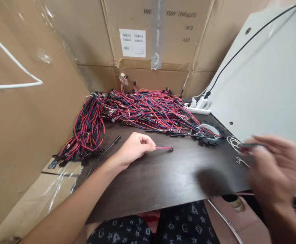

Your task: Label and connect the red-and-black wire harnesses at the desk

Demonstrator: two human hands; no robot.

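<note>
My left hand (135, 148) rests over the dark wood tabletop (163, 179), its fingers curled on a short red-and-black wire (164, 148) with a black connector at its far end. A thin black cable (102, 156) lies just left of that hand. Behind it spreads a large tangled pile of red, blue and black wires with black connectors (148, 110). My right hand (275, 166) is blurred by motion at the table's right edge. A dark slim item (249, 145) shows at its fingertips, too blurred to name. Close by lie a coil of white wire (233, 142) and small metal scissors (242, 162).
A black toothed ring (209, 134) lies at the pile's right end. A white power strip (198, 105) stands behind it, below a white panel (264, 67) with a black cable. Cardboard sheets (28, 118) wall the left and back. My patterned trousers (183, 227) show below the table edge.
</note>
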